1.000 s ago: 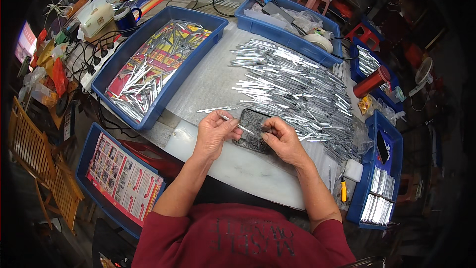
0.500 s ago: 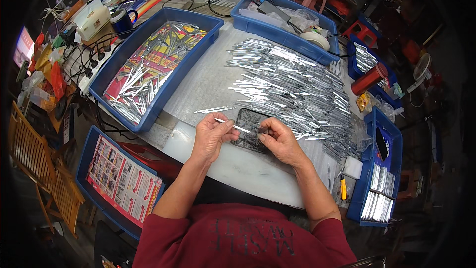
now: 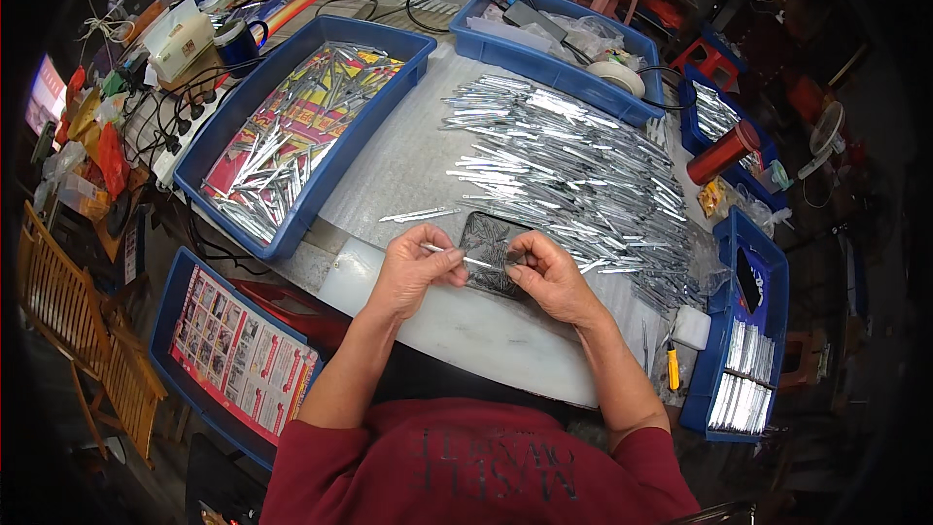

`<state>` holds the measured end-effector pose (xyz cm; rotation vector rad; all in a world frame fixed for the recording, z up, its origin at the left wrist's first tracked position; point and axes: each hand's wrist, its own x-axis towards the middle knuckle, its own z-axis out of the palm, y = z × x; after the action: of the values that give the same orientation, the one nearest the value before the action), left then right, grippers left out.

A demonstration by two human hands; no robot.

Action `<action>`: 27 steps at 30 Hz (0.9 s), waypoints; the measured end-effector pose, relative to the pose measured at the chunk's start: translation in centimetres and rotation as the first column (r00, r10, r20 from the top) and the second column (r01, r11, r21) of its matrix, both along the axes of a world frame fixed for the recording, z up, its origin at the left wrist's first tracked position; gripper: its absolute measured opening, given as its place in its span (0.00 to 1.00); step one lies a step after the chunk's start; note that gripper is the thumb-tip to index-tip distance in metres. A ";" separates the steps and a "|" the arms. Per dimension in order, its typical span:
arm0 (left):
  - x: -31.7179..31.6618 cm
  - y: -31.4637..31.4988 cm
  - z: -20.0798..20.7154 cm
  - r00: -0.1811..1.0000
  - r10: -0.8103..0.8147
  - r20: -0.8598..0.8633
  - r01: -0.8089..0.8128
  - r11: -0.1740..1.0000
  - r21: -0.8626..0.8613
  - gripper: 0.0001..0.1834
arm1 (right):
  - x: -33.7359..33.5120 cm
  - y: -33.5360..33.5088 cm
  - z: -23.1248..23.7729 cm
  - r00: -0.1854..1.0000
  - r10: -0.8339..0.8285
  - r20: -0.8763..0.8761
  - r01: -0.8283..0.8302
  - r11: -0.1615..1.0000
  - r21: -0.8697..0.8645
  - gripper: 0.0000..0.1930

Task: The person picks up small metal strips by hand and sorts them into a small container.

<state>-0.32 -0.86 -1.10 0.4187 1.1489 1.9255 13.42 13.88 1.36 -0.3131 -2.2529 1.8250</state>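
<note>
My left hand [image 3: 416, 270] pinches a slim silver metal strip [image 3: 474, 261], which points toward my right hand [image 3: 550, 277]. The thumb and fingers of my right hand are pressed together close to the strip's right end; whether they grip that end or something tiny is hidden. Beneath both hands sits a small black tray [image 3: 483, 225] holding fine dark bits, too small to name. Two or so loose strips [image 3: 420, 215] lie just beyond my left hand. A broad heap of the same silver strips [image 3: 573, 170] spreads over the table beyond my right hand.
A blue tray [image 3: 369, 141] with scattered strips stands to the left. Another blue tray [image 3: 649, 115] holds plastic bags and a tape roll. At right are a blue bin [image 3: 714, 369] with stacked strips, a yellow-handled tool [image 3: 673, 369] and a red cylinder [image 3: 724, 153].
My left hand has shifted slightly and its thumb now lies further over the strip, which sits a little lower. My right hand stays in nearly the same place.
</note>
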 end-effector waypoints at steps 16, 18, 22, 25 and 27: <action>-1.0 -0.7 1.7 0.596 -0.264 -0.758 0.019 0.949 -0.315 0.05 | 0.0 -0.3 0.2 0.999 -0.012 0.051 0.007 0.994 0.105 0.10; -0.7 -0.6 1.7 0.557 -0.263 -0.788 0.014 0.951 -0.308 0.05 | 0.0 -0.4 0.5 0.998 -0.012 0.057 0.005 0.991 0.133 0.10; -0.3 -0.3 1.4 0.451 -0.247 -0.858 -0.007 0.960 -0.281 0.05 | -0.2 -0.5 0.6 1.000 0.010 -0.006 -0.008 0.967 0.254 0.08; -0.1 -0.2 1.1 0.491 -0.239 -0.837 -0.002 0.961 -0.276 0.05 | -0.2 -0.6 0.9 0.999 0.015 -0.029 -0.003 0.937 0.349 0.08; -0.1 -0.2 0.5 0.531 -0.235 -0.814 0.011 0.963 -0.271 0.04 | -0.2 -0.6 1.0 0.999 0.023 -0.034 -0.008 0.920 0.391 0.08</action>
<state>-0.39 -1.04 -0.61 1.3736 1.8694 1.3915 13.21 13.31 2.39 -0.1852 -2.5259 1.3261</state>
